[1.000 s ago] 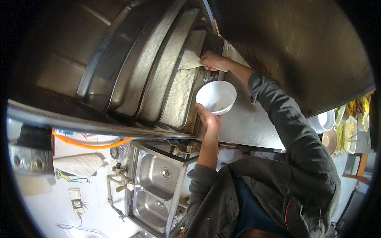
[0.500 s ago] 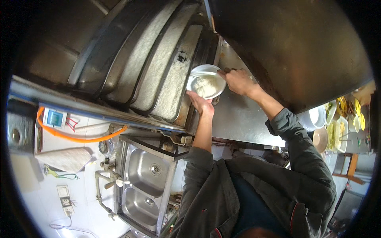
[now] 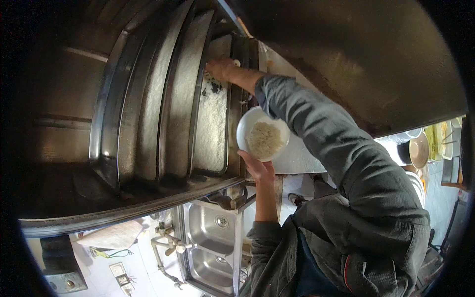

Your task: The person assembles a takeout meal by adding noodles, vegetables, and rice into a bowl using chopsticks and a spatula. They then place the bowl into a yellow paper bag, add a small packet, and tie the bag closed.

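My left hand point(image 3: 258, 169) grips the lower rim of a white bowl point(image 3: 242, 129) from beneath, its thumb against the side. A mound of cooked rice point(image 3: 264, 141) lies in the bowl. My right hand point(image 3: 221, 69) is closed at the far part of the nearest metal tray, over the rice there. The pale rounded end of a rice paddle point(image 3: 237, 63) sticks out beside its fist; the blade is hidden. White rice point(image 3: 211, 131) fills this tray, with a dark bare patch beside my hand. My right sleeve passes over the counter, just beyond the bowl.
More long metal trays point(image 3: 170, 99) of rice stand stepped to the left inside a steel cabinet. Its large metal door point(image 3: 366, 59) hangs open at right. A double sink point(image 3: 210, 242) is below left. Bowls point(image 3: 419, 149) and food tubs stand at far right.
My right hand has moved left from the bowl into the rice tray with the paddle. My left hand has lowered the bowl slightly, and the view has shifted.
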`<move>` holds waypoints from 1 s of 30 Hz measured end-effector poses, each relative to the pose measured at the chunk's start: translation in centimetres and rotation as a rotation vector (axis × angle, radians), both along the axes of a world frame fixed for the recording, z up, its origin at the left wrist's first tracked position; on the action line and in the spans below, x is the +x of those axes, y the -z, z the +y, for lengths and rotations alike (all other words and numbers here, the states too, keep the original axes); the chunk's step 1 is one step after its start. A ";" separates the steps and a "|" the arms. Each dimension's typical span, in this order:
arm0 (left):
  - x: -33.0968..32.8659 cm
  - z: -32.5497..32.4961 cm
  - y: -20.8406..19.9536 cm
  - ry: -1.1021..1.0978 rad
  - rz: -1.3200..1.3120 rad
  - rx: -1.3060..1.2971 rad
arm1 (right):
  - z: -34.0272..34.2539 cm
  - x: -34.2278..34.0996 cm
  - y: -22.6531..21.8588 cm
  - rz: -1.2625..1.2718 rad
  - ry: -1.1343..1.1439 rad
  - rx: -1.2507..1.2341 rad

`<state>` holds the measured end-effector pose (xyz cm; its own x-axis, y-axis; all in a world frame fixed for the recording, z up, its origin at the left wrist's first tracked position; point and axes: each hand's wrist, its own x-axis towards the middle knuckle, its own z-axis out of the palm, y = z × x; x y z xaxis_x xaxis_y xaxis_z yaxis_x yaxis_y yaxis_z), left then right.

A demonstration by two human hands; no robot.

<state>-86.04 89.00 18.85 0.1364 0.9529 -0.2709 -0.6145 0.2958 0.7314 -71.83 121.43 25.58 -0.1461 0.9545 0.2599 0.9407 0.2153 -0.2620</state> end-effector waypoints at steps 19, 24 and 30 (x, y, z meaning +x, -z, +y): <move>-1.7 -1.0 -0.4 0.054 -0.077 -0.024 | -7.2 5.3 -8.4 -0.766 -0.566 0.359; -2.0 -1.0 0.0 0.078 -0.134 0.007 | -8.9 4.1 -9.2 -0.347 -0.217 -0.018; -3.3 -1.9 1.6 0.086 -0.161 0.007 | -11.7 -0.4 -8.5 -0.299 -0.283 -0.128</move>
